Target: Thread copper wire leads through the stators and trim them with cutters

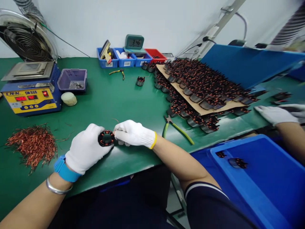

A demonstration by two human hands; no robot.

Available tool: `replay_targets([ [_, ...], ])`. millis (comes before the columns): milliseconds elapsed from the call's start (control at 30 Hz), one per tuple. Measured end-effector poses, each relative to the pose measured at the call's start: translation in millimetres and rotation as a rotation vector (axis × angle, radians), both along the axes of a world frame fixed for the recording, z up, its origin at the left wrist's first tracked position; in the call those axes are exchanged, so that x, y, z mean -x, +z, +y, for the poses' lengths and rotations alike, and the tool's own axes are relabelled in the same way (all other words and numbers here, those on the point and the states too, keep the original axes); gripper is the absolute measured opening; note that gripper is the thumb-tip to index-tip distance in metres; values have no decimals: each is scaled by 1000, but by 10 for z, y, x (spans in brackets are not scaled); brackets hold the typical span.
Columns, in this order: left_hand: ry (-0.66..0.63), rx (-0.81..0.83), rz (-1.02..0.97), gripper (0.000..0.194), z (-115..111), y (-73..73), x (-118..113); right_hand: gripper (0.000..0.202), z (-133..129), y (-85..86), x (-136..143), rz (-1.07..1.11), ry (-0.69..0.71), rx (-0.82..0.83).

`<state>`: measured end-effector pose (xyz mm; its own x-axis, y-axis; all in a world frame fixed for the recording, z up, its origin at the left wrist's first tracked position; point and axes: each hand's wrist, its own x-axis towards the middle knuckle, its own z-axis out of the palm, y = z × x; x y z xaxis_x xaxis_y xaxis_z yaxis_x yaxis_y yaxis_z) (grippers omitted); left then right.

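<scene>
My left hand, in a white glove with a blue band at the wrist, is wrapped round a round black motor stator with copper windings. Its open face is turned up toward me. Against the stator's right side is my right hand, gloved in white with a yellow cuff. Its fingers are pinched together at a thin copper wire, whose end sticks up above them. To the left lies a heap of copper wire scraps. Green-handled cutters lie right of my right hand.
Many stators are stacked on a cardboard sheet at the right. A solder pot and purple bin stand left. Small bins and a clock are at the back. Another person's gloved hand is beyond a blue crate.
</scene>
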<state>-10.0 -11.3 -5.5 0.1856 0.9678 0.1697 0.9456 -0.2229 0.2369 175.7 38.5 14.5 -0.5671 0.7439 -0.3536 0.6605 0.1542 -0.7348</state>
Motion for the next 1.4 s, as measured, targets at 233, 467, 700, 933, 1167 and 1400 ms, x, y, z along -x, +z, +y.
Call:
replay_targets([
  [233,8,16,-7,38,11,-29,11,19,32,19,1,14,68,-104],
  [467,49,200,-372,57,-8,106,34,14,-1,-129,2,304,-46,68],
  [700,-85,1144,-1262,74,95,70,143,13,-32,-176,-37,462,-97,76],
  [933,-338,491,-1378,63,-32,3,41,18,-30,-76,-81,527,-206,239],
  [1167,-591,-431,-512,38,-220,-28,87,26,-131,-19,-84,584,-180,327],
  [1400,77,396,-1207,67,-16,-9,131,24,-186,-50,-66,455,-203,138],
])
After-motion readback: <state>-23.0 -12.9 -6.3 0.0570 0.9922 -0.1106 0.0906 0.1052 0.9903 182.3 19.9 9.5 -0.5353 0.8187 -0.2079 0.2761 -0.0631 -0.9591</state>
